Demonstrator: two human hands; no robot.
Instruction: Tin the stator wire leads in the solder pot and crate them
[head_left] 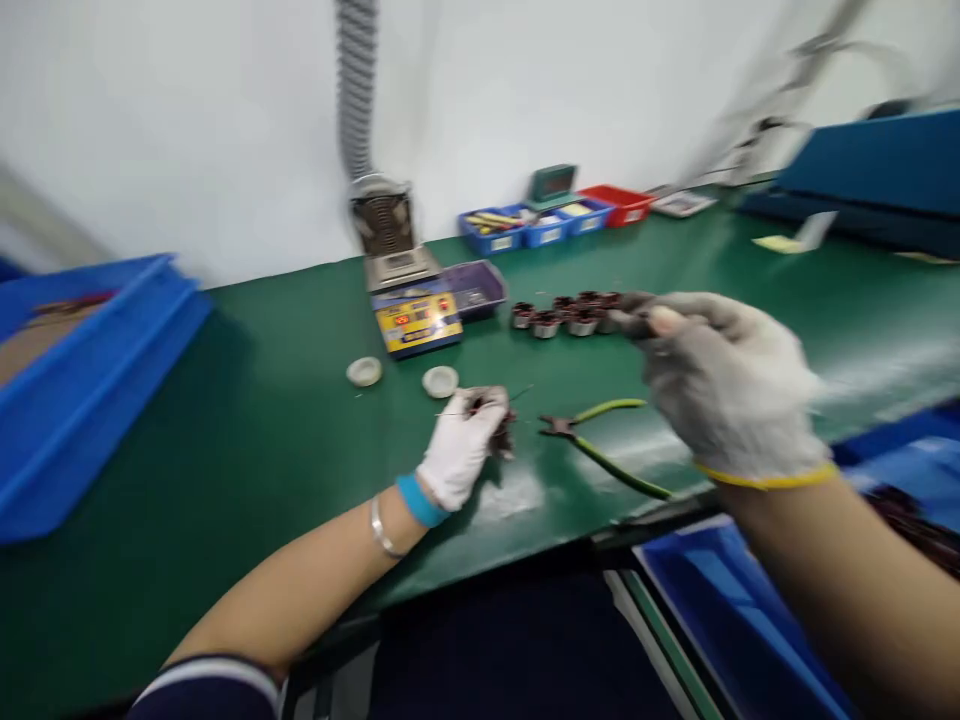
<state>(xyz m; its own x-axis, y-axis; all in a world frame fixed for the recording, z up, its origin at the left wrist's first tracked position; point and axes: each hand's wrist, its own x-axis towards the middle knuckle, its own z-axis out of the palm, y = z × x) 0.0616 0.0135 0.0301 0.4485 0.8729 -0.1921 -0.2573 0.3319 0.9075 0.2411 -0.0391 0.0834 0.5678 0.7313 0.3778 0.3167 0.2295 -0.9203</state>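
Observation:
My left hand [466, 440], in a white glove, is closed on a dark reddish wire-wound coil [502, 436] with thin wire ends sticking out. My right hand [724, 375], in a greyish glove with a yellow cuff, is raised over the right of the bench and blurred. Its fingers are pinched together, and anything between them is too smeared to make out. Just left of those fingertips stands a group of similar ring-shaped coils [582, 321]. Cutting pliers with green handles [619, 472] lie open on the bench between my hands.
On the green bench [300, 330] stand a yellow-and-blue solder-pot-like unit [420, 318] under a duct hose [356, 80], a purple tray [474, 285] and two small white dishes [440, 381]. Blue bins [491, 242] and a red bin [616, 203] line the back; a large blue bin [97, 400] is left.

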